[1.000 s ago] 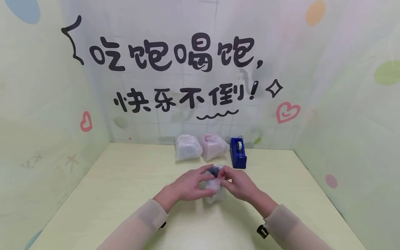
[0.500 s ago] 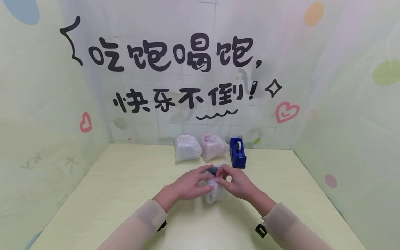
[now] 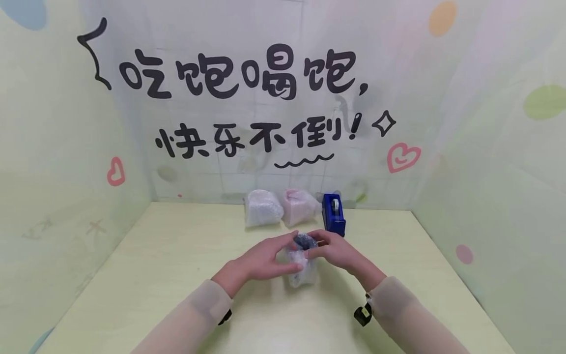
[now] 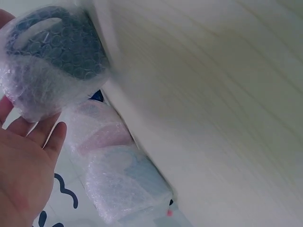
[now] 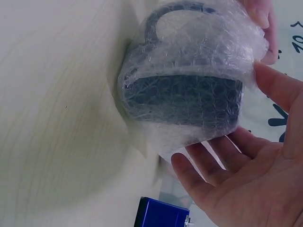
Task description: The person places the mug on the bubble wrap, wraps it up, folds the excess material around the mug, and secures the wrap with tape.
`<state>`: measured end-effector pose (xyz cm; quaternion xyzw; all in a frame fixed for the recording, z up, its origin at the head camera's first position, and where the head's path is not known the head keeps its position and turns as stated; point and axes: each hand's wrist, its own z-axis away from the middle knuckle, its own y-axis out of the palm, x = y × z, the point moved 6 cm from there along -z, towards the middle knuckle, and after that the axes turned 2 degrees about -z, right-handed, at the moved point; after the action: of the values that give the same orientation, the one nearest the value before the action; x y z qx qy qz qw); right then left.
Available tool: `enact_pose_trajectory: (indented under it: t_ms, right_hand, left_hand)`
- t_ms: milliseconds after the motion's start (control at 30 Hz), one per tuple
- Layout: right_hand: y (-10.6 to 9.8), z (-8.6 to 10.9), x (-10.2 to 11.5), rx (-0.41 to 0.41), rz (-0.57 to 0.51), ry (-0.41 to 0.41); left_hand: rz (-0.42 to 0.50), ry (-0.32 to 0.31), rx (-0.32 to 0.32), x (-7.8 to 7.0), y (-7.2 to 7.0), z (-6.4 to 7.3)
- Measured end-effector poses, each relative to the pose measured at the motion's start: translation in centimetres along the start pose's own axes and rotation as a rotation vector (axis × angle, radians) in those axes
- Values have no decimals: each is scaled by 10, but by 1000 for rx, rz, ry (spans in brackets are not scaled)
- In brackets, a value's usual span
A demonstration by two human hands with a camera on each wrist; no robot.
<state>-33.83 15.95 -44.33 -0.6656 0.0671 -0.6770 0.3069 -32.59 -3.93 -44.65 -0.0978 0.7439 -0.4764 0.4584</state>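
A dark blue mug (image 3: pixel 306 241) in bubble wrap stands on the table between my two hands. Its handle shows through the plastic in the right wrist view, where the wrapped mug (image 5: pixel 184 101) fills the upper middle. My left hand (image 3: pixel 266 258) holds the mug's left side, its thumb toward the near side. From the right, my right hand (image 3: pixel 337 251) grips it with curled fingers and the thumb near the top of the wrap. In the left wrist view, left fingertips (image 4: pixel 57 135) touch the bubble wrap's lower edge. The mug's underside is hidden.
Two more bubble-wrapped bundles, one whitish (image 3: pixel 264 209) and one pinkish (image 3: pixel 300 207), stand at the back by the wall. Right of them is a blue tape dispenser (image 3: pixel 333 215), just beyond my right hand. Printed sheets line the back and both sides of the table (image 3: pixel 177 246).
My right fingers have gone from pinching at the top of the wrap to spreading around the mug's right side. My left hand has stayed about its left side. The view has shifted slightly.
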Motion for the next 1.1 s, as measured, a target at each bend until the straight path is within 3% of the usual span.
enact_pose_trajectory:
  t_ms: [267,567,933,1100]
  right_hand:
    - [6,-6,4,12,-29,-8]
    - [3,-6,1,56,-17,-9]
    - [1,-10,-5,167,-60,-31]
    - [-6,-7,-6,216,-34,-86]
  left_hand:
    - [87,27,-6,3,3,-3]
    - [54,67,-25,-6,1,-9]
    - [46,65,-57,-6,1,-10]
    - [52,57,-62,-8,2,-12]
